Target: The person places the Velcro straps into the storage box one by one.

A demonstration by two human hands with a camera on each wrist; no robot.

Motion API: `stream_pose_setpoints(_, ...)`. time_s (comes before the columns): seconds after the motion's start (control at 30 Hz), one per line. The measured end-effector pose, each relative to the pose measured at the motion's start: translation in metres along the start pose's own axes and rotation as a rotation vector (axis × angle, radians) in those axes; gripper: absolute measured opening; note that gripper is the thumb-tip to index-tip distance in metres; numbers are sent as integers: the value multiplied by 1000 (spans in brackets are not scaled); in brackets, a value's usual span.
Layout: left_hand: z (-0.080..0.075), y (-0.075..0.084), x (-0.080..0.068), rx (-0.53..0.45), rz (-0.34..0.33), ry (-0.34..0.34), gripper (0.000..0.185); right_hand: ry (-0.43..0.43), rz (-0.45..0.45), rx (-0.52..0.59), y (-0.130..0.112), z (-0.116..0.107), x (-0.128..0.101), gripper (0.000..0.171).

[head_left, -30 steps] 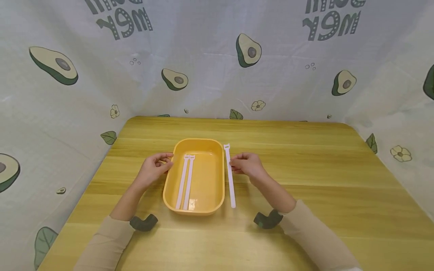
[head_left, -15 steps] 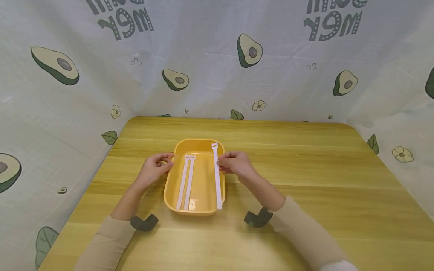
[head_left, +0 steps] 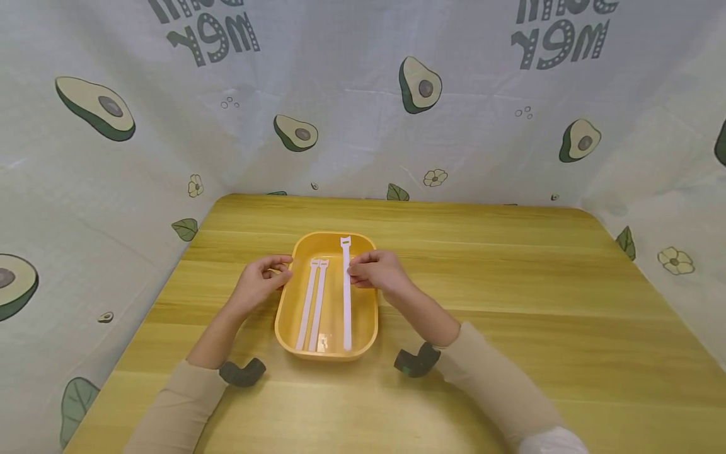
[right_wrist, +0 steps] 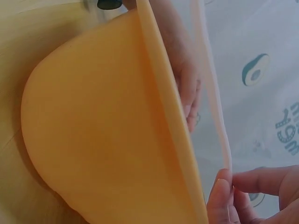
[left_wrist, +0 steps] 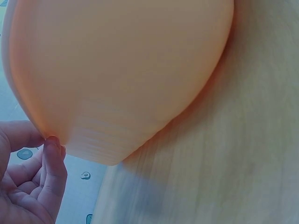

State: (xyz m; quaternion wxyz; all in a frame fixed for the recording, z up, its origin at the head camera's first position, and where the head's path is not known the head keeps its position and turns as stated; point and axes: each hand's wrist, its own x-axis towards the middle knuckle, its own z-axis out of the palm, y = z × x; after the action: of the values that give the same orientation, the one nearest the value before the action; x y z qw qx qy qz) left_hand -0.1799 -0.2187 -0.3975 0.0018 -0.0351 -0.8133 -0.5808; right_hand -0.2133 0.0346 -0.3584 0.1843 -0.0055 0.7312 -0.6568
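A yellow plastic tray (head_left: 334, 355) stands on the table, and my left hand (head_left: 261, 282) pinches its left rim between thumb and fingers. In the left wrist view that hand (left_wrist: 30, 179) meets the tray's rim (left_wrist: 18, 88) at its corner. Over the right half of the tray, my right hand (head_left: 379, 272) pinches a white hook-and-loop cable tie (head_left: 347, 309) near its slotted head. The right wrist view shows this cable tie (right_wrist: 216, 98) above the rim, apart from it. Two similar cable ties, a left one (head_left: 306, 309) and a right one (head_left: 318, 309), lie side by side inside the tray.
The wooden table (head_left: 510, 284) carries the tray left of its middle. A white curtain (head_left: 363, 94) printed with avocados hangs behind and along the sides. Dark curved pieces sit at the left wrist (head_left: 242, 372) and right wrist (head_left: 417, 360).
My right hand has carried the cable tie leftward, from beside the tray, across its right rim, to over its inside. The left hand has stayed on the rim.
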Motion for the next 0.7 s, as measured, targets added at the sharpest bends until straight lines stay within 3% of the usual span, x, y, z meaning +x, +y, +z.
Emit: stream_pose_setpoints(0.7, 1, -3, 3, 11, -5, 20, 33, -25, -38, -77, 7, 34, 21, 8)
